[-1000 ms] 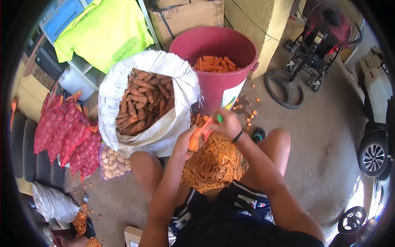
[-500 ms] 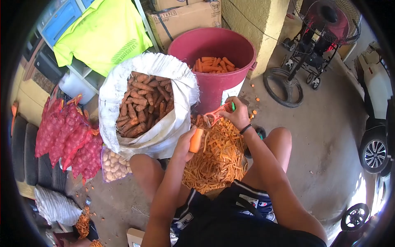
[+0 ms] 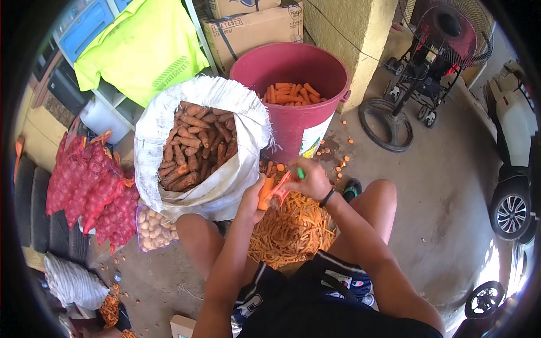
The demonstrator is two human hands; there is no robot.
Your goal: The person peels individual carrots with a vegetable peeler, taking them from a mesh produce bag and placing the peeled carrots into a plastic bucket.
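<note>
My left hand (image 3: 252,197) is wrapped round an orange carrot (image 3: 265,193), held above a heap of peelings (image 3: 293,234). In my right hand (image 3: 313,183) is a red peeler (image 3: 283,187), its head against or very close to the carrot; a bit of green shows at its grip. Just left of my hands stands a white sack (image 3: 149,141) of unpeeled, brownish carrots (image 3: 194,147). Beyond them is a dark red tub (image 3: 287,127) holding bright orange peeled carrots (image 3: 293,93).
Red net bags (image 3: 93,186) and a bag of pale bulbs (image 3: 154,228) lie at the left, near tyres (image 3: 42,203). Carrot pieces (image 3: 342,164) are scattered on the floor. A fan (image 3: 448,28) stands back right, a motorcycle wheel (image 3: 510,213) at far right.
My right hand has moved left and down, bringing the peeler from above the carrot to its side. The carrot is now more upright. The view has shifted slightly.
</note>
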